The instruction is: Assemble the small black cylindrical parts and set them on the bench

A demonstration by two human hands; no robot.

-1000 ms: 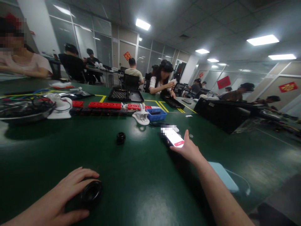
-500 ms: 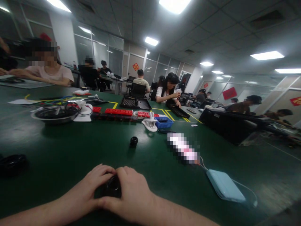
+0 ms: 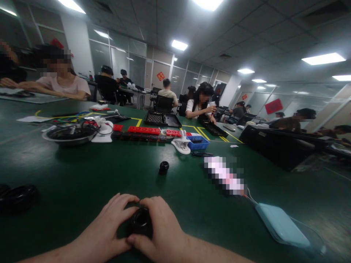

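A black round part (image 3: 140,221), like a short ring or lens barrel, stands on the green table (image 3: 82,182) near its front edge. Both my hands grip it. My left hand (image 3: 105,230) curls round its left side, fingertips on the top rim. My right hand (image 3: 161,228) wraps its right side, thumb underneath at the front. A second, smaller black ring (image 3: 163,167) sits alone further out on the table.
A phone (image 3: 225,177) lies to the right, cabled to a pale blue power bank (image 3: 281,226). Black rings (image 3: 16,195) lie at the left edge. Further back are a metal bowl of cables (image 3: 70,133), red blocks (image 3: 144,130), a blue bin (image 3: 197,142). Other people sit at tables behind.
A second ago my right hand was stretched out at the phone; it has come back and closed on the black part beside my left hand. The view has shifted slightly since.
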